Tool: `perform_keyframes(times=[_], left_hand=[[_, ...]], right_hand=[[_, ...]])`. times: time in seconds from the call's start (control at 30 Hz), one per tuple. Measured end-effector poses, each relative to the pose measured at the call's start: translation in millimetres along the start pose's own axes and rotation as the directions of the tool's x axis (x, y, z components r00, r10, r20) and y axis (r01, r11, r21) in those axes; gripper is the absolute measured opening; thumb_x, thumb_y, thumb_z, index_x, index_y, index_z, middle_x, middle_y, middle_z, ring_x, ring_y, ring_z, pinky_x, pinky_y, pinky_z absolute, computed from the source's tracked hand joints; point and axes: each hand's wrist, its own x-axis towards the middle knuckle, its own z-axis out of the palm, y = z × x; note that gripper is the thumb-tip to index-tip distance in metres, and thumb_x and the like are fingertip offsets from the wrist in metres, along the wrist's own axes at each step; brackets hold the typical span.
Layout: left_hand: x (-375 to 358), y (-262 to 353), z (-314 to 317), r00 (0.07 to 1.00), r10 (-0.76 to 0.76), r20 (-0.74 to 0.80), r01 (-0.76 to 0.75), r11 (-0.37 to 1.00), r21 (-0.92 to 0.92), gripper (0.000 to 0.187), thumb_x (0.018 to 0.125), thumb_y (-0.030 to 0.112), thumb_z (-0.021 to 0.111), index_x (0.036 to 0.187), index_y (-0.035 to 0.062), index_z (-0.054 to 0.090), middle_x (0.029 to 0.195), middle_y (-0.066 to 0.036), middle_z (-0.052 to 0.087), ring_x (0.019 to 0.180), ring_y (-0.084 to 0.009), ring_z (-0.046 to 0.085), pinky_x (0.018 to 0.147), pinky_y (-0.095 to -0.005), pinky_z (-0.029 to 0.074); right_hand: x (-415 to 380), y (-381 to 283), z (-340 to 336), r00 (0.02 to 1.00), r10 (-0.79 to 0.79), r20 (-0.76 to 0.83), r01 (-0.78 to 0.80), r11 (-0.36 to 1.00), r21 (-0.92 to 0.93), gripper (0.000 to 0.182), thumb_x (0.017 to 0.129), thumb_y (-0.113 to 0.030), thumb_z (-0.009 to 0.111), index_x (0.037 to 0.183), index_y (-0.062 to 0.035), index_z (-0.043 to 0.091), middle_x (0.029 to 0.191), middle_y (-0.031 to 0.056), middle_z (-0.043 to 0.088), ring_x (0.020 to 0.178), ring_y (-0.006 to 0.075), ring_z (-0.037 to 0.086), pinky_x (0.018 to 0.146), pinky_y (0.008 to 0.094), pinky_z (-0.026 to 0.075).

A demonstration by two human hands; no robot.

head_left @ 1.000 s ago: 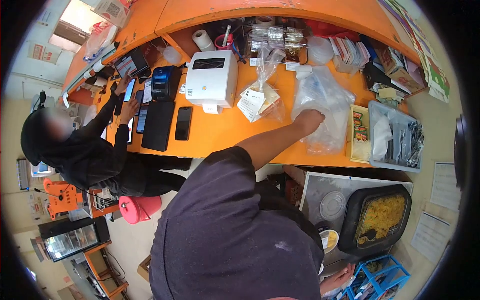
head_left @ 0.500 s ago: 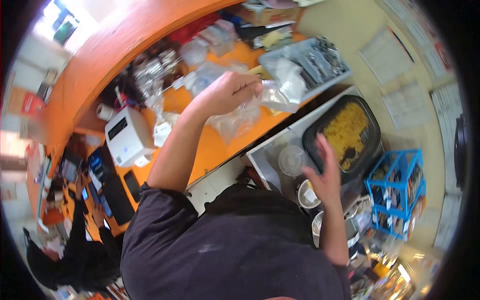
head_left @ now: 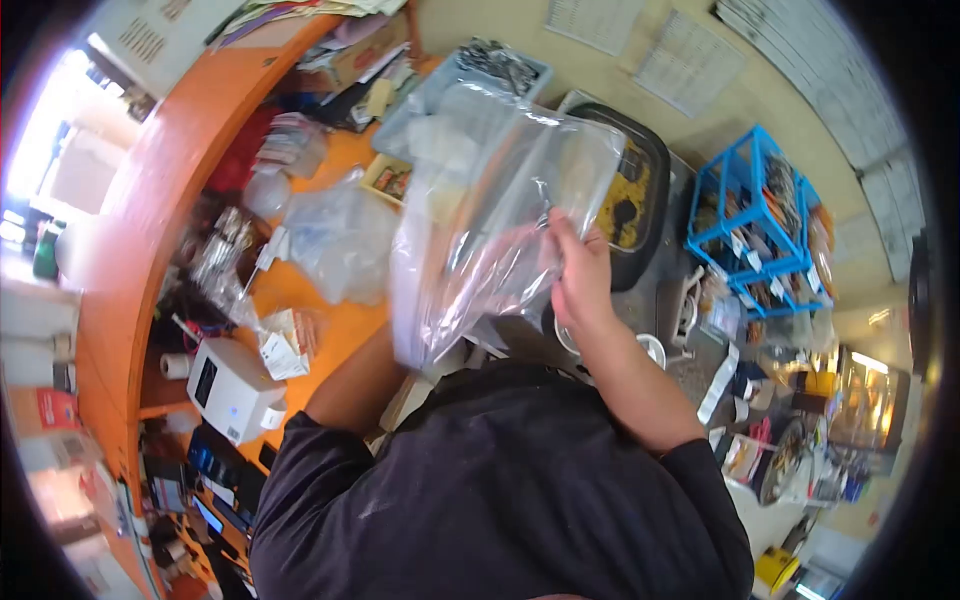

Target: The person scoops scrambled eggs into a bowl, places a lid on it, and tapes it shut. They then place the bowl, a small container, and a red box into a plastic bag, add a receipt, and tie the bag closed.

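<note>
A large clear plastic bag (head_left: 480, 230) is spread out in front of my chest, its film creased and shiny. My right hand (head_left: 583, 268) pinches the bag's right side between thumb and fingers. Behind or inside the film is my left hand (head_left: 508, 250), showing only as a blurred shape through the plastic, so I cannot tell how its fingers are set. The left forearm runs up under the bag's lower left corner. Past the bag's right edge stands a black tray (head_left: 655, 165) of yellow food, partly covered by the film in this view.
On the orange counter (head_left: 345, 325) lie more plastic bags (head_left: 340, 240), and a white printer (head_left: 232, 390) stands at left. A grey-blue cutlery bin (head_left: 535, 75) sits at the back. Blue baskets (head_left: 745, 225) of packets stand right of the tray.
The plastic, earlier bunched at my left hand, is now spread wide before me. My right hand, open near the tray before, has come to the bag and gripped it. The view has turned right.
</note>
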Motion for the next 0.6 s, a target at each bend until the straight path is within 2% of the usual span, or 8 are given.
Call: perform_keyframes(times=[0.17, 0.2, 0.27, 0.33, 0.37, 0.43, 0.53, 0.6], left_hand=[[9, -15, 1, 0.961, 0.086, 0.264, -0.074, 0.996, -0.055, 0.128, 0.079, 0.056, 0.082, 0.163, 0.0099, -0.002, 0.168, -0.018, 0.015, 0.154, -0.0324, 0.023, 0.119, -0.0478, 0.03], [8, 5, 19, 0.975, 0.016, 0.222, 0.046, 0.961, -0.272, 0.136, 0.073, 0.052, 0.088, 0.163, 0.0128, -0.005, 0.167, -0.019, 0.016, 0.15, -0.0377, 0.03, 0.116, -0.0515, 0.034], [11, 25, 31, 0.959, -0.062, 0.277, 0.129, 0.965, -0.229, 0.138, 0.07, 0.045, 0.092, 0.163, 0.0151, -0.006, 0.167, -0.021, 0.017, 0.146, -0.0365, 0.039, 0.113, -0.0493, 0.039], [6, 8, 46, 0.991, -0.082, 0.104, 0.074, 0.994, 0.085, 0.105, 0.093, 0.022, 0.076, 0.163, 0.0141, -0.002, 0.154, -0.024, 0.042, 0.124, -0.0322, 0.062, 0.092, -0.0377, 0.058], [9, 4, 52, 0.992, -0.121, -0.027, 0.124, 0.969, 0.215, 0.073, 0.102, 0.012, 0.061, 0.161, 0.0086, 0.017, 0.134, -0.024, 0.061, 0.108, -0.028, 0.07, 0.084, -0.0344, 0.06], [10, -9, 64, 0.966, -0.055, -0.252, 0.137, 0.938, 0.318, 0.025, 0.106, 0.009, 0.05, 0.121, -0.0059, 0.064, 0.096, -0.017, 0.072, 0.083, -0.0234, 0.074, 0.077, -0.0338, 0.061], [6, -22, 69, 0.96, -0.049, -0.277, 0.178, 0.867, 0.465, 0.023, 0.106, 0.014, 0.054, 0.1, -0.0036, 0.068, 0.073, -0.005, 0.066, 0.064, -0.0139, 0.064, 0.061, -0.0281, 0.053], [1, -25, 77, 0.921, -0.154, -0.358, 0.335, 0.783, 0.524, 0.024, 0.105, 0.017, 0.057, 0.096, -0.0016, 0.069, 0.072, -0.004, 0.065, 0.061, -0.0115, 0.06, 0.059, -0.0278, 0.051]], right_hand=[[0, -9, -53, 0.92, -0.094, -0.38, 0.089, 0.996, -0.031, 0.016, 0.101, -0.021, 0.065, 0.11, -0.0075, 0.063, 0.086, -0.0023, 0.063, 0.071, 0.0075, 0.056, 0.059, 0.0264, 0.044], [-5, -10, -60, 0.888, -0.114, -0.446, 0.102, 0.993, -0.05, 0.016, 0.1, -0.021, 0.066, 0.109, -0.0082, 0.063, 0.085, -0.0029, 0.062, 0.069, 0.0074, 0.055, 0.056, 0.0262, 0.042], [-16, -3, -80, 0.87, -0.136, -0.474, 0.118, 0.991, -0.066, 0.016, 0.1, -0.023, 0.067, 0.107, -0.0086, 0.062, 0.083, -0.0031, 0.061, 0.066, 0.0076, 0.054, 0.053, 0.0256, 0.041], [-28, -3, -90, 0.854, -0.163, -0.494, 0.131, 0.986, -0.099, 0.018, 0.099, -0.024, 0.068, 0.104, -0.0083, 0.061, 0.082, -0.0027, 0.06, 0.065, 0.0077, 0.053, 0.052, 0.0251, 0.039], [-34, -4, -92, 0.843, -0.179, -0.507, 0.133, 0.983, -0.126, 0.019, 0.099, -0.025, 0.068, 0.103, -0.0078, 0.061, 0.081, -0.0024, 0.06, 0.065, 0.0078, 0.053, 0.051, 0.0248, 0.039], [-52, -6, -107, 0.837, -0.114, -0.535, 0.049, 0.99, -0.135, 0.025, 0.098, -0.028, 0.07, 0.107, -0.0064, 0.06, 0.088, 0.001, 0.064, 0.074, 0.0094, 0.057, 0.058, 0.0274, 0.043], [-76, -15, -143, 0.874, -0.125, -0.47, 0.004, 0.968, -0.25, 0.042, 0.093, -0.034, 0.075, 0.122, -0.008, 0.058, 0.101, 0.0017, 0.064, 0.089, 0.0145, 0.062, 0.075, 0.031, 0.049], [-91, -5, -176, 0.691, -0.426, -0.584, 0.105, 0.859, -0.502, 0.054, 0.09, -0.036, 0.078, 0.128, -0.0062, 0.056, 0.104, 0.0032, 0.065, 0.094, 0.0181, 0.063, 0.079, 0.0324, 0.049]])
